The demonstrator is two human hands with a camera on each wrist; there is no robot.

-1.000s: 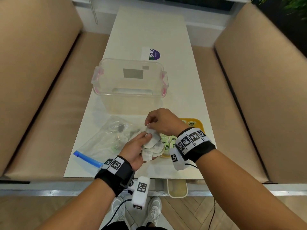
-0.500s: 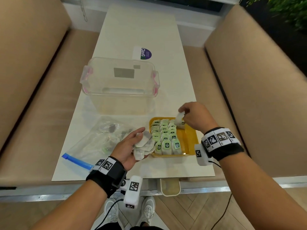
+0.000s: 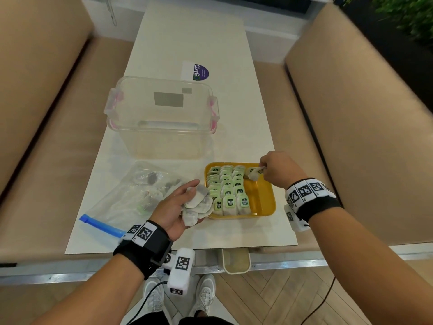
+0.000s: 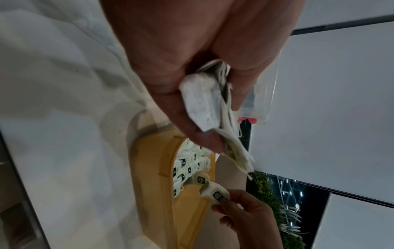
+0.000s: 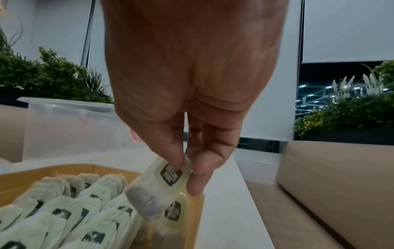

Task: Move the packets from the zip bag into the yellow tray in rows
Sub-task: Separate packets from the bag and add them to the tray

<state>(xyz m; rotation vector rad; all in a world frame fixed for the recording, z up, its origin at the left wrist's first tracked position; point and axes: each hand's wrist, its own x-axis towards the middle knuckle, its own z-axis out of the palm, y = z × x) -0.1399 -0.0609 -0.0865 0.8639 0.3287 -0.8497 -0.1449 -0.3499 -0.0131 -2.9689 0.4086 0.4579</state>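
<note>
The yellow tray (image 3: 264, 202) sits near the table's front edge with three rows of green-labelled packets (image 3: 228, 186) standing in its left part. My right hand (image 3: 273, 168) pinches one packet (image 3: 254, 173) by its label over the tray's far right corner; in the right wrist view the same packet (image 5: 164, 182) hangs tilted from my fingertips (image 5: 195, 185). My left hand (image 3: 178, 206), palm up beside the tray's left edge, grips a small stack of packets (image 3: 198, 204), also visible in the left wrist view (image 4: 210, 107). The clear zip bag (image 3: 131, 195) with a blue slider lies to the left.
An empty clear plastic bin (image 3: 161, 118) with pink latches stands behind the tray and the bag. Beige benches (image 3: 351, 127) flank the narrow white table (image 3: 187, 36). A sticker (image 3: 195, 71) lies beyond the bin.
My right hand took a packet from the stack in my left hand and carried it right, then over the tray's far right corner. The left hand stayed beside the tray, holding its stack.
</note>
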